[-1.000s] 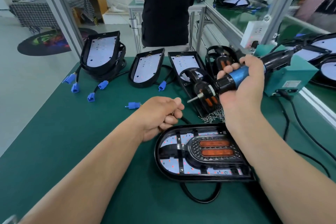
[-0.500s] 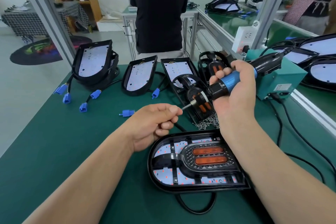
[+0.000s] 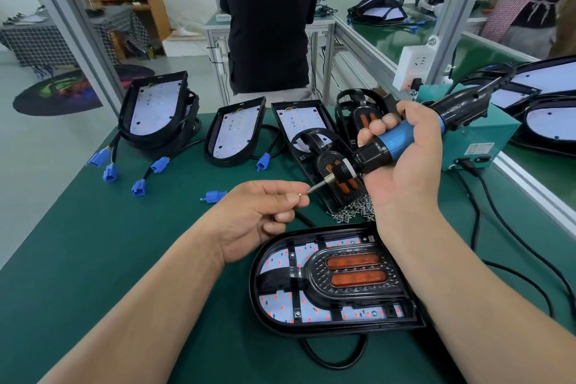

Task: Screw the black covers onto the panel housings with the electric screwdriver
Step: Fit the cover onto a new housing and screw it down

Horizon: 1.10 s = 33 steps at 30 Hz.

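Thumb and forefinger of the left grip (image 3: 258, 215) pinch a small screw (image 3: 300, 195), held right at the tip of the bit. The right grip (image 3: 405, 171) is wrapped round the blue body of the screwdriver (image 3: 396, 140), which slants down to the left above the desk (image 3: 124, 259). Just below both, a panel housing (image 3: 258, 315) lies flat with a black cover (image 3: 314, 274) seated in it. Loose screws (image 3: 352, 213) are heaped just behind the housing, beside the right wrist.

Dark green bench (image 3: 93, 259); black cover (image 3: 314, 274) with dimpled texture around two orange lenses (image 3: 352, 260); white circuit board (image 3: 277, 309) dotted red; blue connectors (image 3: 110, 172); black electric screwdriver (image 3: 399, 139) with blue band; teal power box (image 3: 498, 134)
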Motion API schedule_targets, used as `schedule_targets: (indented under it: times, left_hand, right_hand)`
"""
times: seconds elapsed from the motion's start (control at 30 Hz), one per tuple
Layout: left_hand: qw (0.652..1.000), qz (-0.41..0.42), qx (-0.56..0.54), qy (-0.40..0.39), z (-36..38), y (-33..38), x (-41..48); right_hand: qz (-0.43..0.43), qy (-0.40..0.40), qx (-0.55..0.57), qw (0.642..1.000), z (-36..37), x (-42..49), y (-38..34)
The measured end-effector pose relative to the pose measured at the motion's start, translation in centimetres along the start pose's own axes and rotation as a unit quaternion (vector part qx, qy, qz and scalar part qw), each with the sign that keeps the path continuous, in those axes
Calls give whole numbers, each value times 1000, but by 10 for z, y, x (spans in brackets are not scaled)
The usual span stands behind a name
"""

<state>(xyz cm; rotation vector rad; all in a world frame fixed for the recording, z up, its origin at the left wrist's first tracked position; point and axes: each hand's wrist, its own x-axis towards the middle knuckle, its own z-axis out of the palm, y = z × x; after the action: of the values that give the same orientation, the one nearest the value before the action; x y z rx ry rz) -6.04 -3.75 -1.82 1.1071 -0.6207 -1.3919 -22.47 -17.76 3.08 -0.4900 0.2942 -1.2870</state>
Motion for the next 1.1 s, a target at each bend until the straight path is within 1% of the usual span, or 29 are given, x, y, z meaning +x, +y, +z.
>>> schedule_targets:
  times: [0.23,0.4,0.67,0.93,1.1]
  left_hand:
    - [1000,7,26,6,3,0,0]
    - [999,7,41,9,4,-1,1]
    - [996,4,85,10,7,0,-1]
    - [996,6,93,14,9,0,-2]
    - [995,4,94,18,10,0,-3]
  right_hand:
    - [8,-5,-11,1000,0,0,3]
    - [2,-25,-5,1000,0,-1,3]
    - [-3,-24,-2,1000,1,-3,2]
    - [2,-26,-14,1000,0,-3,3]
    - [-5,-45,-43,998,2,-3,4]
